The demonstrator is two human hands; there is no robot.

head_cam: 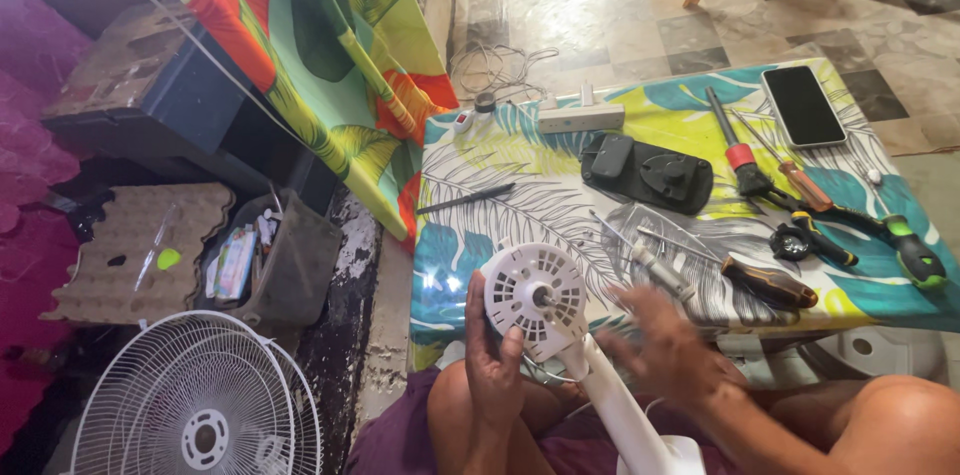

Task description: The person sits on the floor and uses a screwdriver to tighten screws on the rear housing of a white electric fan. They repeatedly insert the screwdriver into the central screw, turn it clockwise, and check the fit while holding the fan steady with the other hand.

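Note:
My left hand (492, 360) grips the edge of a white round fan motor housing (537, 297) with slotted vents, which sits on a white stem (625, 415) running down over my lap. My right hand (668, 347) is blurred, fingers spread, just right of the housing and touching nothing I can make out. Both hands are at the near edge of a low table with a leaf-patterned cloth (530, 210).
On the table lie several screwdrivers (768, 282), pliers (800, 210), a black fan part (648, 173), a white power strip (581, 117) and a dark phone (803, 106). A white fan grille (195, 400) lies on the floor at left, beside a grey bin (290, 260).

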